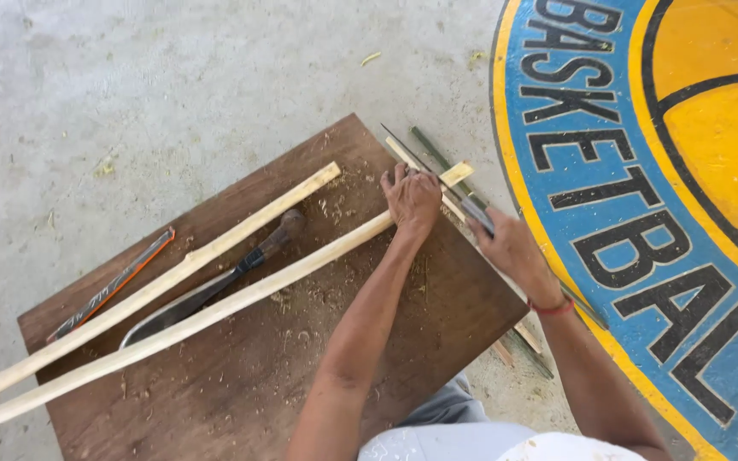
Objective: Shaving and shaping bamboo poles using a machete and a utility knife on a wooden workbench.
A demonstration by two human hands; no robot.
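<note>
Head view looks down on your 2 bare hands over a brown wooden board (241, 376) lying on a grey concrete floor (130, 77). Your left hand (412, 201) sits at about 1 o'clock on the board, fingers (396, 177) curled down and pressed together on the end of a long pale stick (215, 312), which runs from that hand toward 8 o'clock and off the board's corner. Your right hand (510, 248), with a red band (550, 307) at the wrist, is just beside the left at 3 o'clock of it, fingers closed around the handle of a thin knife (437, 175); its dark blade points up toward 11 o'clock and crosses the stick's cut end near your left fingers. A 2nd pale stick (172, 269) lies alongside the 1st, a little toward 10 o'clock. Between the 2 sticks rests a machete (215, 290) with a dark handle, untouched. An orange-edged strip (113, 286) lies at 9 o'clock on the board, well apart from both hands. Thin green and pale slivers (523, 346) lie along the board's right edge. Shavings are scattered over the board. A blue and yellow painted floor marking (668, 171) fills the 3 o'clock side.
</note>
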